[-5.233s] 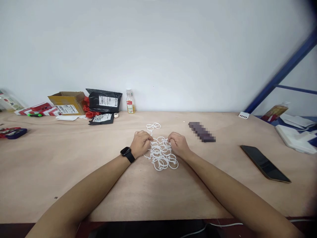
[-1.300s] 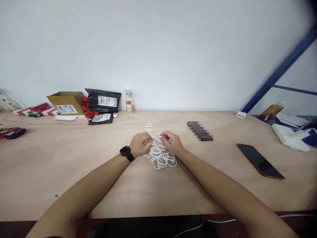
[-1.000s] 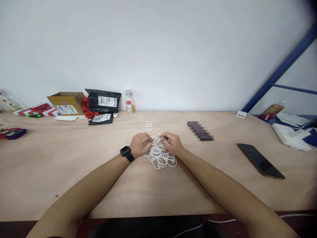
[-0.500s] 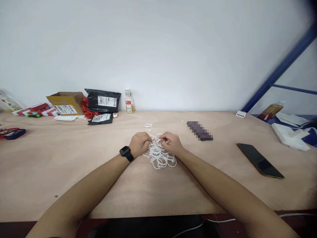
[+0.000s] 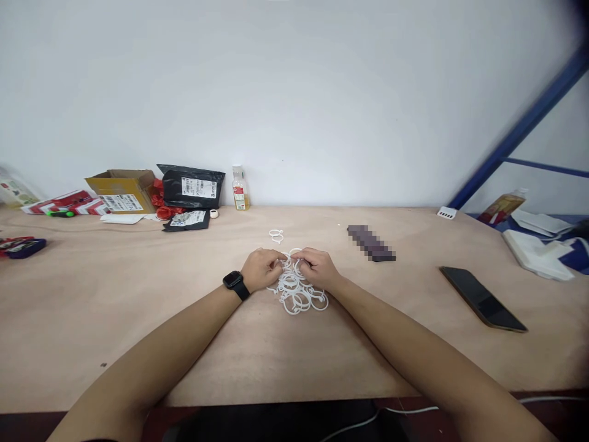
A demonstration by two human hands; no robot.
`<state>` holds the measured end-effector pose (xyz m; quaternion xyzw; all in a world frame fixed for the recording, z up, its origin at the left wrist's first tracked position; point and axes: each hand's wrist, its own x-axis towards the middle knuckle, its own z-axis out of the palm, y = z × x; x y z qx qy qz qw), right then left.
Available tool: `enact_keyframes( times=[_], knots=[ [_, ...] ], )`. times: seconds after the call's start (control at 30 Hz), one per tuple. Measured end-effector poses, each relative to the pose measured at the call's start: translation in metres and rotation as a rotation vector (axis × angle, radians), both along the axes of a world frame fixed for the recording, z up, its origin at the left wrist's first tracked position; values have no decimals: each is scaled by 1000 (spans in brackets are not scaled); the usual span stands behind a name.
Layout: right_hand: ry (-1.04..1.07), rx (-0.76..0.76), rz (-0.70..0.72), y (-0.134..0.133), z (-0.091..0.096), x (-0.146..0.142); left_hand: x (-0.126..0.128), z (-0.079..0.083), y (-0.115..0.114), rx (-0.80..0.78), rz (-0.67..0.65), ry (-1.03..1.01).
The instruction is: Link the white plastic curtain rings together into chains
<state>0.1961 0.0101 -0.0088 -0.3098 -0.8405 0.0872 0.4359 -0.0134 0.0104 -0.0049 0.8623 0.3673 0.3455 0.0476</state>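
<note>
A heap of white plastic rings [image 5: 297, 301] with small clip-like ends lies on the wooden table, between and in front of my hands. My left hand [image 5: 263, 269], with a black watch [image 5: 233, 281] on its wrist, pinches a white ring at the heap's far left side. Opposite it, my right hand [image 5: 318, 267] has thumb and fingers closed on a white ring at the heap's far right side. The fingertips nearly meet, and whether both grip the same ring is hard to tell. Just beyond the hands lies a linked pair of white rings [image 5: 277, 235].
A phone [image 5: 483, 299] lies to the right, with a pixelated dark item [image 5: 370, 242] nearer the middle. Along the wall stand a cardboard box [image 5: 122, 190], a black parcel bag [image 5: 193, 187] and a juice bottle [image 5: 239, 189]. White devices [image 5: 536, 255] sit far right.
My hands have drawn closer together over the heap, fingertips now almost touching. The linked ring pair and the things around have stayed in place.
</note>
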Motion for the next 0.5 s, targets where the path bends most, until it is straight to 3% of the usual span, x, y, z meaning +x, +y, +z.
enact_keyframes(
  times=[0.27, 0.5],
  knots=[
    [28, 20, 39, 2, 1, -1, 0, 3, -1, -48, 8, -37],
    [86, -18, -18, -1, 4, -4, -5, -1, 14, -76, 123, -130]
  ],
)
